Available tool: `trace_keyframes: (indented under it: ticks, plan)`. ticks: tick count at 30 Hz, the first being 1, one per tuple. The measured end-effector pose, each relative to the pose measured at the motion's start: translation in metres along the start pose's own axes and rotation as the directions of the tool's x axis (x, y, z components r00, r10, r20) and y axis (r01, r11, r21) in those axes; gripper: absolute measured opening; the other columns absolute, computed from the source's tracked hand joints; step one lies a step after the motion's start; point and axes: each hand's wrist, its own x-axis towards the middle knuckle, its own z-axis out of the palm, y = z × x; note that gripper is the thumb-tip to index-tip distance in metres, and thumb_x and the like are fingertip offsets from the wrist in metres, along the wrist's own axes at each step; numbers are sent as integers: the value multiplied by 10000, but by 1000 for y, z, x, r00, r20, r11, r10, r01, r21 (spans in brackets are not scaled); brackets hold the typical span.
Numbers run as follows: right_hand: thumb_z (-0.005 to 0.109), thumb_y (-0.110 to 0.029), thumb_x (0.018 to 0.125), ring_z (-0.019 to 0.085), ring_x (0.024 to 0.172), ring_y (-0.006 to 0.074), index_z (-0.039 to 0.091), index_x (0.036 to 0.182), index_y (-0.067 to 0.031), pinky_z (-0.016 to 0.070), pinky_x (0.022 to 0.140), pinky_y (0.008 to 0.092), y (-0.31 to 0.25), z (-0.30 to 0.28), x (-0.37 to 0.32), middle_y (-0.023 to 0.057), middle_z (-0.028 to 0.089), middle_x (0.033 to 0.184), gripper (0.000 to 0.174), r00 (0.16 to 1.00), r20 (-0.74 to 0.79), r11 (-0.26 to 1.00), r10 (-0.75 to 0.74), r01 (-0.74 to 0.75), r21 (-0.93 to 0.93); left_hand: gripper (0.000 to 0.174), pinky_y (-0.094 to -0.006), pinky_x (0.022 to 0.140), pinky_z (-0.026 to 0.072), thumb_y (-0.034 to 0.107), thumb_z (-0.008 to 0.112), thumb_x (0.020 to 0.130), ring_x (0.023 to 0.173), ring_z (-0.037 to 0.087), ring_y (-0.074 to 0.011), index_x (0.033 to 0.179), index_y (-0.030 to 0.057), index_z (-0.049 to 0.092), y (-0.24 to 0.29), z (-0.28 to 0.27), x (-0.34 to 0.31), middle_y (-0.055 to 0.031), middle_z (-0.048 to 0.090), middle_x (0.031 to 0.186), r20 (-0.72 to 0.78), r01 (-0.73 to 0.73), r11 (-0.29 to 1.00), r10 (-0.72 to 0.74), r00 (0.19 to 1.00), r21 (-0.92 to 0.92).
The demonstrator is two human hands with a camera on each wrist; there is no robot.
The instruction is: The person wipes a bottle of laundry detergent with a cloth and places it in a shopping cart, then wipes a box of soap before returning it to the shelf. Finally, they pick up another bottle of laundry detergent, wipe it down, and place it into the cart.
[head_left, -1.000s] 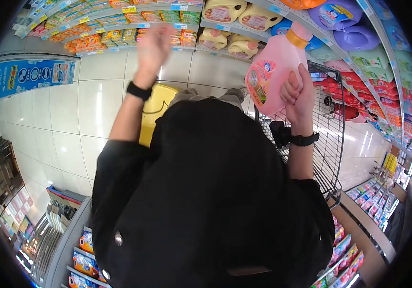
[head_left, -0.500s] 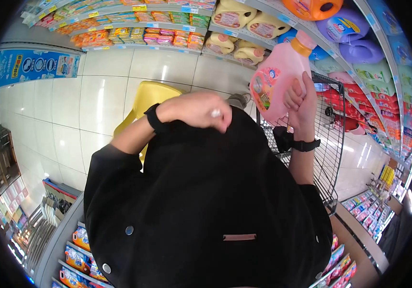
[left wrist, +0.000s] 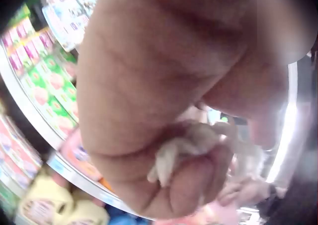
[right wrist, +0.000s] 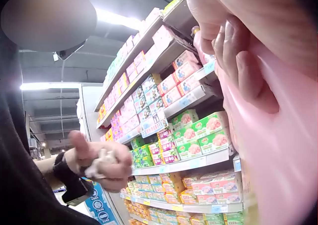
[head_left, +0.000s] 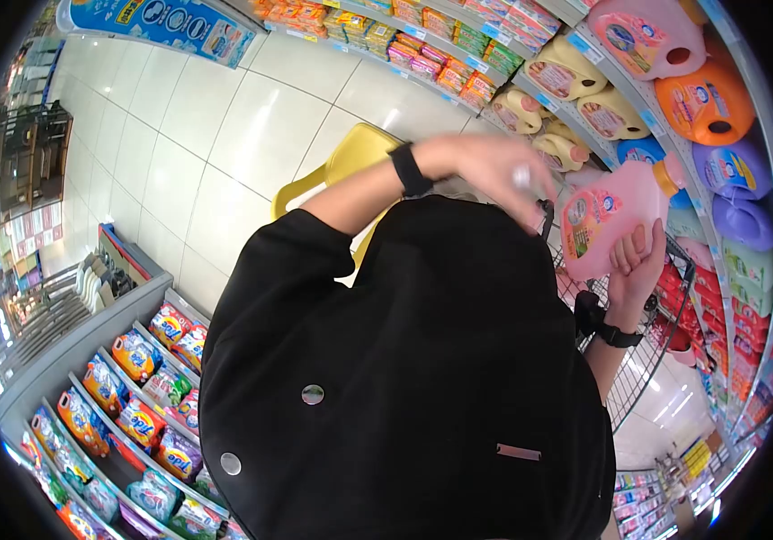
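Observation:
My right hand (head_left: 636, 268) grips the handle of a large pink jug of laundry liquid (head_left: 598, 216), which has an orange neck ring and a pink cap. The jug leans, cap toward the shelf. In the right wrist view its pink side (right wrist: 283, 155) fills the right edge, with my fingers hooked through the handle. My left hand (head_left: 493, 171), blurred, is raised to the left of the jug, apart from it. Its fingers curl round a crumpled white tissue (left wrist: 181, 150), partly hidden between them in the left wrist view.
Shelves of jugs, including an orange jug (head_left: 706, 103), curve along the right. A wire shopping cart (head_left: 634, 387) stands beneath my right arm. On the tiled floor is a yellow chair (head_left: 355, 153). Bagged detergent (head_left: 139, 418) lines a rack at lower left.
My left hand came down from its raised place at left, then swung right toward the jug. The head view has turned, so the jug and right hand appear lower and farther right; the grip stays.

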Motion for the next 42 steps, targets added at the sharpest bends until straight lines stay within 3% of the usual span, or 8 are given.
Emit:
trace_keyframes:
  ticks: [6,9,12,20,25,28,32,42]
  plan:
    - [400,-395,993,208,366,66,356,612,-160,193,404,230,-6,18,-9,-71,243,443,450,999,41,1000,9,-8,-29,298,-341,691,487,216,725,794,769,632,-242,1029,43,661,14,34,5,-103,682,895,389,-42,999,31,921,20]
    - [534,-336,948,428,604,81,504,1023,-84,351,515,209,0,-14,8,-10,479,819,265,996,76,998,47,-50,38,140,-378,654,511,222,688,786,755,653,-267,881,122,712,-74,-9,20,-89,685,811,-500,-153,982,190,845,114]
    - [517,-330,957,436,626,90,496,1103,-103,355,522,209,3,-20,9,-5,478,850,270,998,59,999,-1,-3,54,183,-310,565,491,269,690,843,603,628,-193,875,90,709,-107,-101,-12,-67,681,714,-934,490,802,231,272,341]
    - [436,-387,985,219,383,68,376,611,-159,196,416,230,-4,20,-14,-68,234,450,442,999,29,998,31,-30,-53,291,-241,643,441,270,768,783,721,531,-59,1019,110,708,-10,-32,-13,10,651,798,-320,29,997,-3,947,74]
    - [438,-394,981,221,378,70,373,609,-161,205,426,229,-6,9,-11,-66,239,449,443,979,199,999,34,-28,-35,214,-321,707,480,192,734,782,827,639,-203,958,77,695,17,47,-8,-60,681,864,373,76,988,-21,928,-132]
    - [441,-396,978,218,374,69,379,613,-161,208,424,232,-2,8,-12,-68,244,451,438,977,209,999,31,-23,-41,95,-360,706,504,95,646,766,777,652,-239,832,53,701,-29,34,-4,-101,690,848,-196,-56,970,105,975,238]
    - [446,-383,977,211,373,68,388,622,-160,193,419,225,0,7,-13,-72,238,451,423,988,146,999,48,-51,17,92,-322,646,506,153,660,835,707,661,-218,872,73,687,-106,-77,-17,-109,678,766,-937,433,852,168,306,294]
    - [469,-404,969,219,389,55,399,625,-154,184,424,223,-3,3,-22,-74,249,462,430,983,177,992,-47,67,-109,334,-241,771,453,100,570,919,897,567,-110,1228,13,477,-39,-15,17,-57,606,1019,-583,-43,841,-337,740,-540]
